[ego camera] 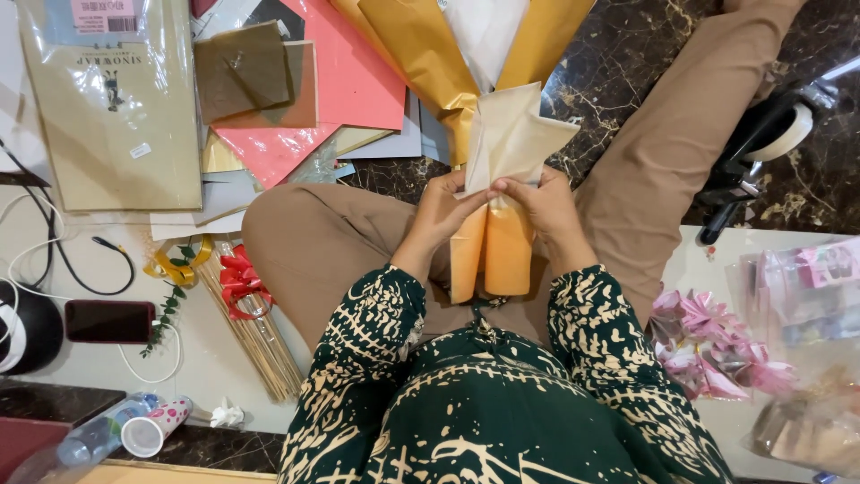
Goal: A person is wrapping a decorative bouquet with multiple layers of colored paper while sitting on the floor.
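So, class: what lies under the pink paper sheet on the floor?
Under the pink paper sheet, grey and yellowish sheets stick out at its lower edge. A brown translucent sheet lies on top. Whatever sits beneath its middle is covered.

Golden-orange wrapping paper point(502, 251) with a cream sheet point(515, 134) over it; sleeves point(367, 332) dark green with cream squiggles; trousers point(313, 242) tan; floor point(627, 63) dark veined marble.

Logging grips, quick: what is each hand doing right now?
Left hand: closed on the cream paper.
Right hand: closed on the same cream paper.
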